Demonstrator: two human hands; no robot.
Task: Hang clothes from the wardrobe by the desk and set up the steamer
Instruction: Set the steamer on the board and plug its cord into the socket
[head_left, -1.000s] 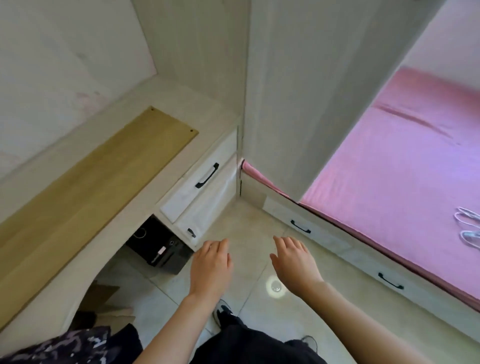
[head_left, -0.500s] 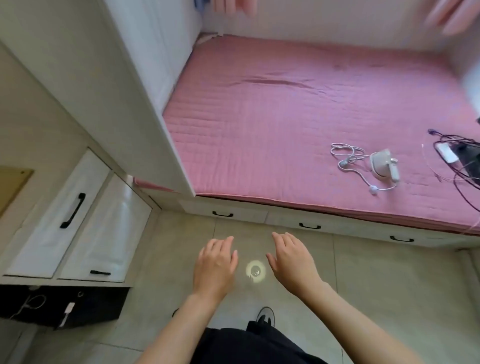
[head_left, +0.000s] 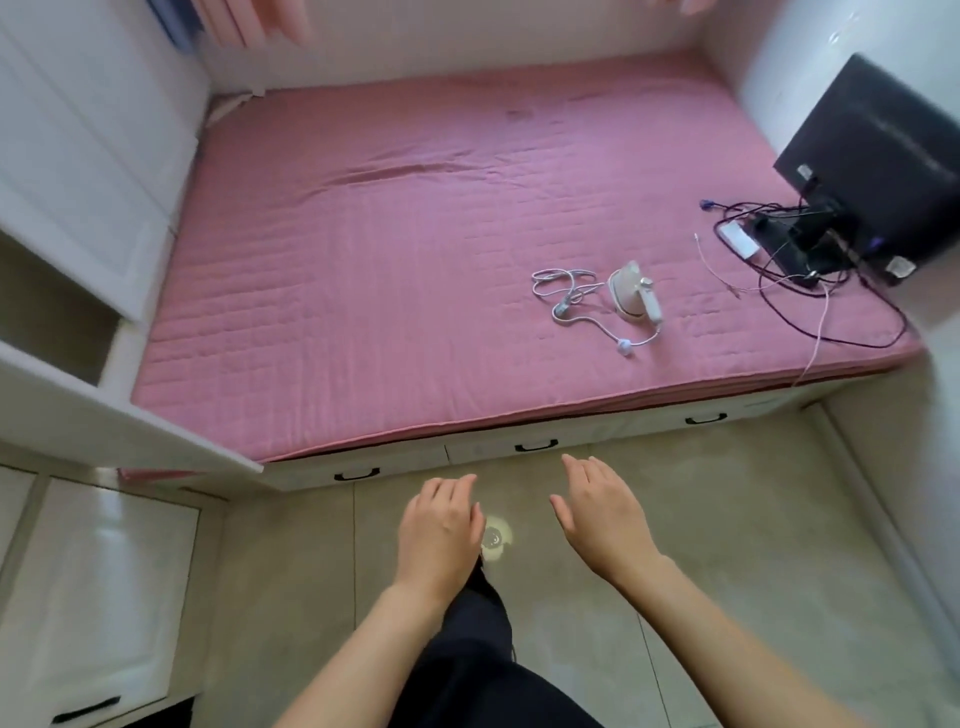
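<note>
Both hands, left (head_left: 439, 530) and right (head_left: 605, 519), hovered empty with loose fingers over the floor (head_left: 753, 545). The steamer (head_left: 635, 292) lay on the pink bed (head_left: 389, 260) beside its coiled cord (head_left: 569, 293). The wardrobe (head_left: 78, 171) was cut off at left, its inside hidden

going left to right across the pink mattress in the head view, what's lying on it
Coiled white cord → small white steamer → tangle of dark cables → black monitor at the right edge. The left half of the mattress shows only the quilted cover.
</note>
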